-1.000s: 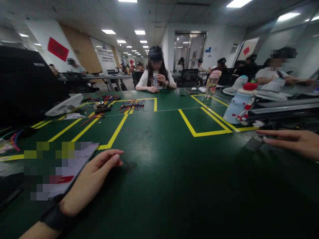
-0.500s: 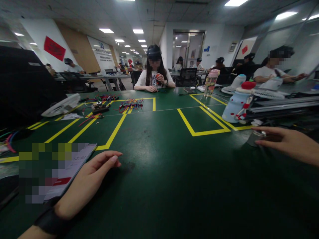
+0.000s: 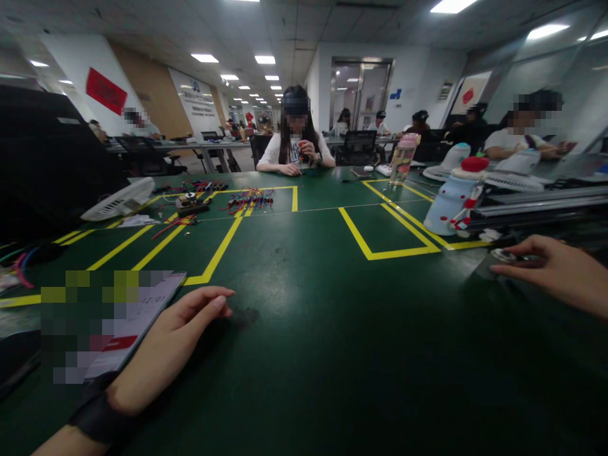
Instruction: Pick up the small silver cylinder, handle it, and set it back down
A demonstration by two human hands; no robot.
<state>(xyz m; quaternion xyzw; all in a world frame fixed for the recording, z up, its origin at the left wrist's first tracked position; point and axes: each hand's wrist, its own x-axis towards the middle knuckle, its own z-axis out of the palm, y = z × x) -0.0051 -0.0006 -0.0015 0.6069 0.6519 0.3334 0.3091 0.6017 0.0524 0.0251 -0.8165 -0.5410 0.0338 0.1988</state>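
Observation:
My left hand (image 3: pixel 183 332) rests on the green table, its fingers loosely stretched out with nothing in them. A dark band circles that wrist. Beside it lies a phone or tablet (image 3: pixel 124 339) with a lit screen, partly blurred out. At the right, my right hand (image 3: pixel 546 269) has its thumb and fingers closed around the top of a small grey container (image 3: pixel 485 267) with a shiny metal top. The container stands on the table; my fingers hide part of it, and its exact kind is unclear.
Behind my right hand stand a light blue bottle (image 3: pixel 446 206) with a red top and a clear bottle (image 3: pixel 403 161). Bundled wires (image 3: pixel 249 200) and a white fan (image 3: pixel 118 198) lie at the left. Yellow tape (image 3: pixel 403 254) marks the table. A person (image 3: pixel 295 149) sits opposite.
The fingers of my right hand have shifted slightly around the container's top, the index finger more bent. My left hand stays in place. The view has moved only a little.

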